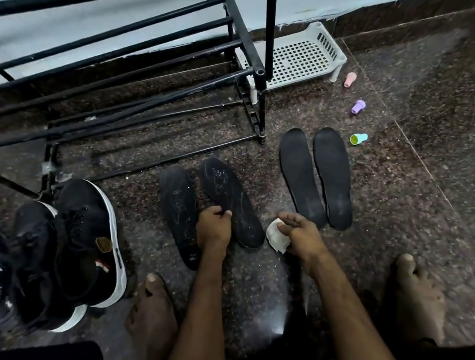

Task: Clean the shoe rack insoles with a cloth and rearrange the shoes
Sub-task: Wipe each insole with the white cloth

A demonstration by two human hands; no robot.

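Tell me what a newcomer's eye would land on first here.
Four dark insoles lie in two pairs on the speckled floor; the left hand grips the scuffed insole mid-frame, while the right hand holds a white cloth beside it. Behind stands the bare black shoe rack, with black white-soled sneakers at left.

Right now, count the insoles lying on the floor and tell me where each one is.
4. Two dusty ones lie in the middle, the left insole and the one under the left hand. Two cleaner ones lie side by side to the right. None looks hidden.
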